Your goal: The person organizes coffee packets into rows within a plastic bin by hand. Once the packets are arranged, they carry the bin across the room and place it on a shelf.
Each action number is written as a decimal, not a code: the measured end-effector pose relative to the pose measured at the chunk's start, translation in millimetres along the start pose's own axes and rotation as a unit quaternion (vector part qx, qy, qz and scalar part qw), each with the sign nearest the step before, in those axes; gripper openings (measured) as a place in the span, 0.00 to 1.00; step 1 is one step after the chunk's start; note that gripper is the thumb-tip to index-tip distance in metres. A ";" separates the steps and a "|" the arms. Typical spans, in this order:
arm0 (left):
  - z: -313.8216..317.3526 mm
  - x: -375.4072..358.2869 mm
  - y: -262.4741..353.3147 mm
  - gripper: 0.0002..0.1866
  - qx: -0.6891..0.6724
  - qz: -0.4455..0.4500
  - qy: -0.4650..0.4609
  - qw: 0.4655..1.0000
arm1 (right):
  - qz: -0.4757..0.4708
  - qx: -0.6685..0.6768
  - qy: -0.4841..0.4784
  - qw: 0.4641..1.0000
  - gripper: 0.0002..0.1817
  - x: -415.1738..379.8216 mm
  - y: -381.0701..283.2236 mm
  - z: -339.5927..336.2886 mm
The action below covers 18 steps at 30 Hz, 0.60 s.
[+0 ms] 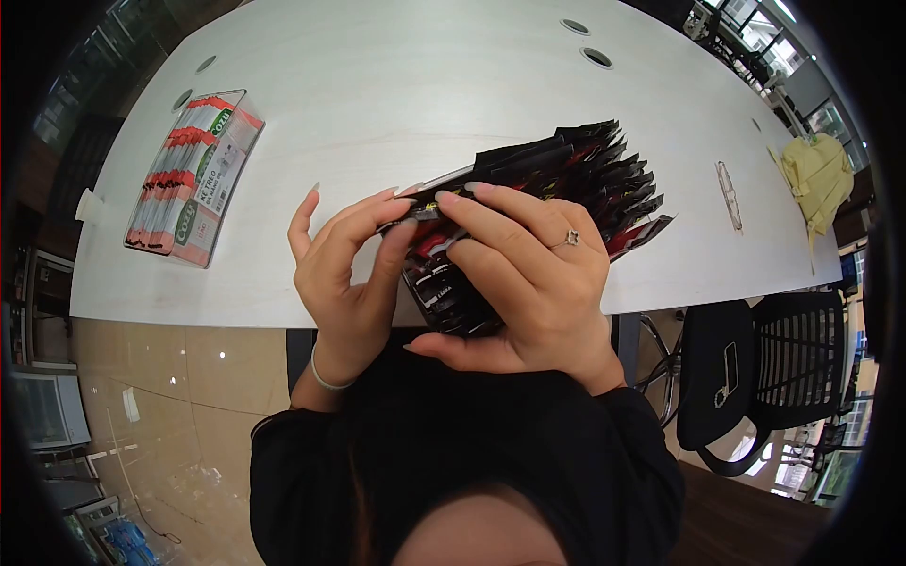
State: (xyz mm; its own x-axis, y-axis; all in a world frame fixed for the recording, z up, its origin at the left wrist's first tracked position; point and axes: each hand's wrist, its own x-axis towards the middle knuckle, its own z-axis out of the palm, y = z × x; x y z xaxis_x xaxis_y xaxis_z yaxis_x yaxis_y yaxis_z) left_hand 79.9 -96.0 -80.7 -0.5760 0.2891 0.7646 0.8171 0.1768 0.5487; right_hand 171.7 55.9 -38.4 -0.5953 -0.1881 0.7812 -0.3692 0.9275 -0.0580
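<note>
Several black packets with red and yellow print [557, 174] fan out in a row at the table's front edge, partly in a clear-edged holder. My left hand [349, 264] pinches the left corner of a packet between thumb and fingers, its little finger raised. Across the front of the row lies my right hand [538, 274], a ring on one finger, its fingers curled over the packets' top edge and its thumb at their lower end. The palms hide part of the packets.
A clear box of red and white packets [193, 179] stands on the white table [377, 85] at the left. Glasses [729, 196] and a yellow-green cloth bag [817, 182] lie at the right. A black chair [797, 354] with a phone on its seat stands right.
</note>
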 end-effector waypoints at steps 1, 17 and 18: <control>-1.2 0.8 1.0 0.08 0.000 0.000 0.000 1.000 | 0.003 -0.008 -0.004 1.000 0.28 0.5 0.0 -0.3; -5.2 3.0 1.4 0.08 0.020 0.061 -0.034 0.997 | -0.021 -0.010 -0.027 0.999 0.31 2.7 3.3 -2.8; -6.1 3.7 1.7 0.07 0.002 0.044 -0.046 0.998 | -0.028 -0.002 -0.013 1.000 0.29 2.5 4.4 -1.1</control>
State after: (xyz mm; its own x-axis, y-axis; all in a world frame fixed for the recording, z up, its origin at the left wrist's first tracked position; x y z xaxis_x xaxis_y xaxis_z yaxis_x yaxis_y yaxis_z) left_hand 79.0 -100.4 -74.9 -0.4973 0.3882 0.7759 0.8648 0.1511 0.4788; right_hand 169.4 59.9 -36.0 -0.5926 -0.2474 0.7666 -0.3996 0.9166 -0.0131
